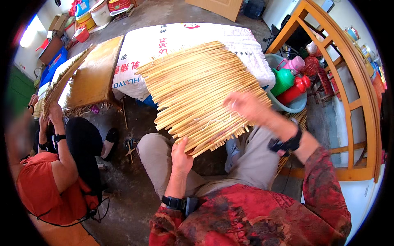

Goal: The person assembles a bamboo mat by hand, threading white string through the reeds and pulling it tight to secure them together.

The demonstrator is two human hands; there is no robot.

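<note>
A mat of yellow stalks (193,88), bound side by side with white string, slants from the table down towards my knees. My left hand (182,158) is closed around the stalk ends at its near left corner. Over the right part of the mat is my right hand (248,106), slightly blurred, its fingers curled together. Whatever they may pinch is hidden. Loose white string (213,121) lies on the stalks just below that hand. The mat's far side rests on a table covered with a white printed woven sheet (133,49).
At my left a co-worker in orange (45,184) holds another stalk mat (65,78) by a wooden table (92,74). On the right a blue basin (297,107) holds green, red and pink flasks, beside a wooden frame (355,104). Buckets (100,14) stand far left.
</note>
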